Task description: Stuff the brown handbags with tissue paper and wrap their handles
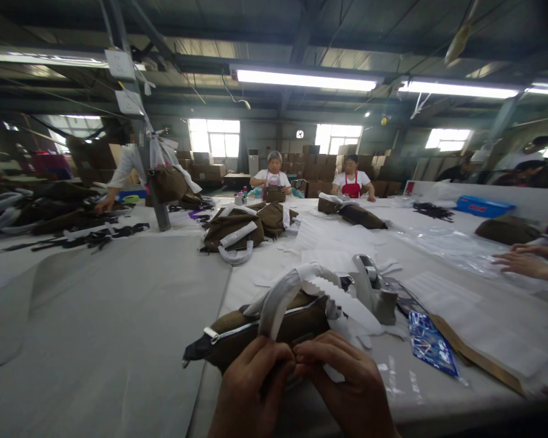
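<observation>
A dark olive-brown handbag (296, 328) lies in front of me on the white table, its silver zipper (246, 328) running along the top. White wrapping covers its arched handle (278, 298), and a strip of white material with a zigzag edge (347, 298) hangs off to the right. At the bag's near side, below the handle's end, my left hand (256, 380) is closed in a pinch. Fingertips of my right hand (347, 374) pinch right beside it, almost touching. What sits between the fingers is hidden.
A grey tape dispenser (377, 292) stands right of the bag, near a blue printed packet (432, 344) and a brown cardboard strip (479, 359). Further back lie more brown bags (232, 231). A co-worker's hands (530, 261) rest at the right; other people work across the table.
</observation>
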{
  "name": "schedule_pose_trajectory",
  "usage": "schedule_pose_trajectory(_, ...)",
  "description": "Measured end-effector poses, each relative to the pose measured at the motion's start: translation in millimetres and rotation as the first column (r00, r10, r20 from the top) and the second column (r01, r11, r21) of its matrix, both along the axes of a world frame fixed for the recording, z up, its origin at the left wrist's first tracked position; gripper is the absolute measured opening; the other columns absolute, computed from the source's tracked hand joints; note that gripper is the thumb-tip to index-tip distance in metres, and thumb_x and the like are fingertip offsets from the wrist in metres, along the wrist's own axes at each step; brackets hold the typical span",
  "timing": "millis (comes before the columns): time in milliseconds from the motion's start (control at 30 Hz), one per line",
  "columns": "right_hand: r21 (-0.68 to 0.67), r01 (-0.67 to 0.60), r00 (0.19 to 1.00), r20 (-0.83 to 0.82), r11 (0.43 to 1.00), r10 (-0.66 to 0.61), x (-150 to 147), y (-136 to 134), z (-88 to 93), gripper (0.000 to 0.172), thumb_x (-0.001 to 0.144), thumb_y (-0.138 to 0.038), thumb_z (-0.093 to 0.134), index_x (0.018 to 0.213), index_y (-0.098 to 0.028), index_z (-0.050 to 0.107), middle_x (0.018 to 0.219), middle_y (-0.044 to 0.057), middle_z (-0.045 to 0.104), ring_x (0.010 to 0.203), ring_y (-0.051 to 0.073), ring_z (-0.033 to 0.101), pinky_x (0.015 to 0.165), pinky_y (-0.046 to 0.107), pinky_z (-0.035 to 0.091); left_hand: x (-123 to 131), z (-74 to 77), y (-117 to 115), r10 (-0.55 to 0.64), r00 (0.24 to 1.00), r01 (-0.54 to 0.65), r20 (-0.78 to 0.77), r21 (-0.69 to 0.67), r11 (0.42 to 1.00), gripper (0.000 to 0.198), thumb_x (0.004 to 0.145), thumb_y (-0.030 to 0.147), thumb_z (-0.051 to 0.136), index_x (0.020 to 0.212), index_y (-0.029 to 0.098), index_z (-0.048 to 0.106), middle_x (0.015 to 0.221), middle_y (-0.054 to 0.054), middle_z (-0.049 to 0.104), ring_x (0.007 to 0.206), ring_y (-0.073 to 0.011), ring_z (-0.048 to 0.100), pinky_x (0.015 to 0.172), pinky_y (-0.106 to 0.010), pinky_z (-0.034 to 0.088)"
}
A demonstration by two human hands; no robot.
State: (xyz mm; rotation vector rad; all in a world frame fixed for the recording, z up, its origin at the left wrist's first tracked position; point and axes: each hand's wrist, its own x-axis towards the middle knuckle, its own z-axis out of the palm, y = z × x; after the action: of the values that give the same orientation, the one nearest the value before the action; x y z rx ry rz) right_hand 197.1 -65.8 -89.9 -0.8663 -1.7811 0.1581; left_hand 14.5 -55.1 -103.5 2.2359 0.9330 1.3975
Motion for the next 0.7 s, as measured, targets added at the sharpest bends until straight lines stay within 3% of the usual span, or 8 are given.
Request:
schedule_pose_trajectory(200, -0.038, 0.126, 0.985, -0.117, 0.991, -0.129, -3.6, -3.0, -20.8, 0.019, 0.086, -0.016, 0.073, 0.099, -0.03, 0.073, 0.089, -0.003, 0.077, 0.079, 0.015, 0.074, 0.072, 0.019, 0.06, -3.4, 8.0, -0.5, 0.024, 0.999, -0.021, -0.032, 0.104, 0.994, 0.012, 0.095, 0.019, 0.06, 0.101, 0.025, 0.069, 0.091, -0.001, 0.073, 0.082, -0.0139, 0.072, 0.073, -0.018, 0.057)
schedule_pose_trajectory(300, -0.121, 0.276, 0.942, -0.164, 0.954, -0.293, 3.9, -15.8, -50.9, 0.019, 0.091, -0.025, 0.069, 0.107, -0.033, 0.074, 0.098, -0.002, 0.078, 0.085, 0.017, 0.075, 0.079, 0.02, 0.06, -29.7, 20.7, -8.1, 0.291, 0.951, -0.303, 0.102, 0.133, 0.944, 0.017, 0.095, 0.03, 0.063, 0.11, 0.029, 0.07, 0.104, 0.0, 0.074, 0.081, -0.0134, 0.072, 0.074, -0.019, 0.058)
schedule_pose_trajectory(400, -0.29, 0.381, 0.882, -0.17, 0.878, -0.439, 11.4, -31.1, -80.2, 0.015, 0.092, -0.038, 0.065, 0.101, -0.033, 0.076, 0.099, 0.0, 0.077, 0.087, 0.021, 0.075, 0.081, 0.027, 0.061, -71.7, 27.2, 5.7, 0.567, 0.767, -0.561, 0.301, -0.116, 0.82, 0.027, 0.092, 0.045, 0.063, 0.11, 0.026, 0.072, 0.098, 0.0, 0.073, 0.068, -0.0117, 0.065, 0.062, -0.019, 0.055)
schedule_pose_trajectory(467, -0.376, 0.421, 0.845, -0.167, 0.825, -0.507, 11.4, -35.1, -91.9, 0.028, 0.092, -0.046, 0.062, 0.114, -0.031, 0.073, 0.118, 0.004, 0.072, 0.11, 0.028, 0.069, 0.097, 0.036, 0.058, -92.8, 21.0, 35.4, 0.527, 0.768, -0.413, 0.364, -0.346, 0.842, 0.04, 0.089, 0.055, 0.065, 0.111, 0.022, 0.072, 0.11, -0.003, 0.073, 0.078, -0.0148, 0.067, 0.065, -0.021, 0.056)
schedule_pose_trajectory(500, -0.401, 0.423, 0.832, -0.183, 0.812, -0.523, 9.7, -33.7, -94.9, 0.039, 0.093, -0.048, 0.06, 0.126, -0.03, 0.068, 0.133, 0.006, 0.065, 0.126, 0.031, 0.06, 0.107, 0.042, 0.051, -97.6, 14.3, 54.5, 0.406, 0.818, -0.197, 0.408, -0.465, 0.863, 0.048, 0.089, 0.059, 0.062, 0.115, 0.021, 0.071, 0.123, -0.006, 0.07, 0.093, -0.0194, 0.069, 0.076, -0.026, 0.059)
schedule_pose_trajectory(533, -0.416, 0.409, 0.825, -0.212, 0.812, -0.524, 7.5, -30.0, -96.3, 0.049, 0.095, -0.05, 0.057, 0.138, -0.028, 0.06, 0.147, 0.006, 0.055, 0.139, 0.032, 0.047, 0.116, 0.048, 0.042, -97.7, 5.8, 74.4, 0.267, 0.855, 0.034, 0.444, -0.562, 0.827, 0.057, 0.09, 0.064, 0.057, 0.124, 0.02, 0.067, 0.135, -0.009, 0.065, 0.115, -0.0242, 0.066, 0.094, -0.033, 0.056)
schedule_pose_trajectory(600, -0.432, 0.35, 0.82, -0.288, 0.831, -0.495, 3.9, -16.7, -95.2, 0.061, 0.098, -0.051, 0.05, 0.153, -0.026, 0.041, 0.161, 0.006, 0.034, 0.151, 0.03, 0.024, 0.123, 0.053, 0.024, -86.1, -12.8, 109.8, 0.047, 0.878, 0.316, 0.477, -0.649, 0.692, 0.076, 0.085, 0.081, 0.045, 0.126, 0.021, 0.066, 0.142, -0.013, 0.06, 0.133, -0.029, 0.055, 0.108, -0.045, 0.048)
schedule_pose_trajectory(700, -0.478, 0.217, 0.829, -0.371, 0.851, -0.419, 7.7, 10.5, -87.6, 0.069, 0.098, -0.057, 0.046, 0.158, -0.025, 0.031, 0.164, 0.006, 0.027, 0.153, 0.028, 0.016, 0.125, 0.053, 0.015, -56.2, -30.0, 138.2, -0.083, 0.899, 0.372, 0.431, -0.65, 0.662, 0.084, 0.085, 0.086, 0.033, 0.122, 0.02, 0.069, 0.135, -0.017, 0.065, 0.13, -0.0306, 0.058, 0.107, -0.05, 0.047)
